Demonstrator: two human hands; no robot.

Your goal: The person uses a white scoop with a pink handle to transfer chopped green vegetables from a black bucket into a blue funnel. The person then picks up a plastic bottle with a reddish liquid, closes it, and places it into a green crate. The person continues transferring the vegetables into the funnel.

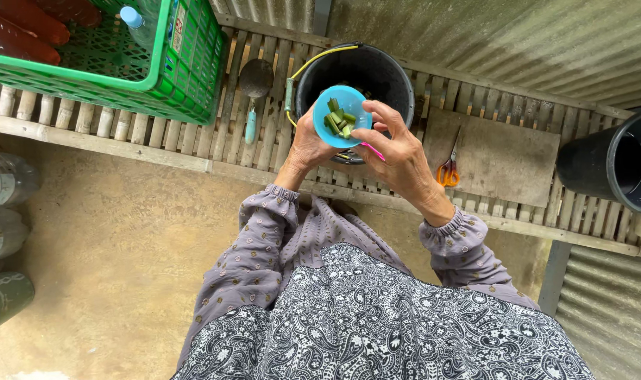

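Single head-worn camera, looks steeply down from above, close over both hands [355,144], slatted bench [193,127] ahead, concrete floor [109,239] below

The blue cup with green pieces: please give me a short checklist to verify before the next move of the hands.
1. Left hand holds the blue cup from below: ok.
2. Right hand touches the cup rim with its fingers: ok.
3. Green cut pieces all inside the cup: ok.
4. Cup is above the black bucket: ok.
5. What the bucket contains: cannot tell, its inside is dark.
6. Orange-handled scissors lie apart on the board, away from the hands: ok.
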